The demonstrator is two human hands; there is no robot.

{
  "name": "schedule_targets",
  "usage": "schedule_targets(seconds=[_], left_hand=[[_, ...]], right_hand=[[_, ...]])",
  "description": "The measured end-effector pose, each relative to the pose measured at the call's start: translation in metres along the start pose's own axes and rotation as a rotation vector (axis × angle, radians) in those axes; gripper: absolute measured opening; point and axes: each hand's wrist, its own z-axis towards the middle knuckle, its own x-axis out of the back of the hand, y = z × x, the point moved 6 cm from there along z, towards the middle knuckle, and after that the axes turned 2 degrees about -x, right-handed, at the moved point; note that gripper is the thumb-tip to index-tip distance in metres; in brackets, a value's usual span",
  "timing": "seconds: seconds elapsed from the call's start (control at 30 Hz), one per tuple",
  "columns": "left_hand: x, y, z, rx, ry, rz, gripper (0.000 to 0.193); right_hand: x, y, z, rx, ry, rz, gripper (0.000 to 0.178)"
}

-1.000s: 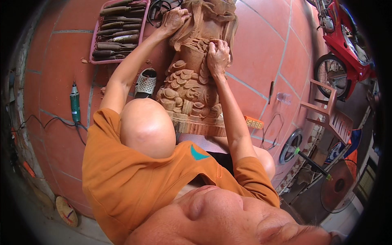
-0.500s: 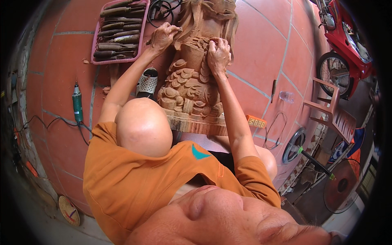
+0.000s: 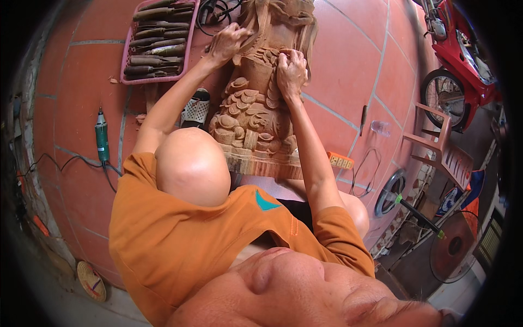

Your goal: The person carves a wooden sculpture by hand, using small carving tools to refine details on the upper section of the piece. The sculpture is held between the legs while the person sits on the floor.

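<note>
A brown wood carving [image 3: 250, 117] lies lengthwise before me, covered in relief of coin-like discs, rounded lumps and folds. My left hand [image 3: 227, 44] is at the carving's upper left edge, its fingers curled together. Something small and dark shows at that hand's outer side, too little of it to name. On the carving's upper right part rests my right hand [image 3: 292, 72], fingers bent and pressed down by the small carved discs. Whatever the right fingers pinch, if anything, is hidden beneath them.
A pink basket [image 3: 124, 65] of chisels [image 3: 158, 42] stands at upper left. Nearby are a green rotary tool [image 3: 102, 136] with a cord and a dotted sandal [image 3: 195, 109]. To the right are an orange power strip [image 3: 340, 161], a plastic chair [image 3: 444, 147] and a red motorbike [image 3: 463, 65].
My left hand has shifted slightly right and up, closer over the carving's edge. The right hand stays in nearly the same place.
</note>
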Motion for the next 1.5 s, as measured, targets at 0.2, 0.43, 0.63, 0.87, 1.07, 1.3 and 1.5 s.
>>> schedule_targets(seconds=[0.2,0.43,0.63,0.87,1.07,1.3,1.5], left_hand=[[0.011,-0.001,-0.022,0.047,-0.03,0.003,0.014],[-0.003,-0.003,0.02,-0.043,-0.048,0.109,0.015],[-0.011,-0.009,0.025,-0.025,-0.103,0.067,0.015],[0.014,-0.008,-0.015,0.052,-0.326,-0.059,0.014],[0.017,-0.011,-0.005,0.182,-0.323,-0.098,0.015],[-0.002,-0.016,0.03,0.136,-0.261,-0.02,0.021],[-0.005,-0.022,0.028,0.067,-0.337,-0.204,0.018]], right_hand=[[0.001,-0.002,0.0,0.011,0.02,-0.007,0.023],[0.003,-0.005,0.002,0.003,0.0,-0.037,0.023],[0.001,-0.001,0.001,0.0,0.003,0.0,0.024],[0.002,-0.001,0.0,0.005,0.013,0.004,0.023],[0.002,-0.004,0.001,0.001,0.009,0.001,0.023],[0.001,-0.003,0.0,0.005,0.01,0.01,0.023],[0.002,-0.005,0.001,0.012,0.003,-0.007,0.023]])
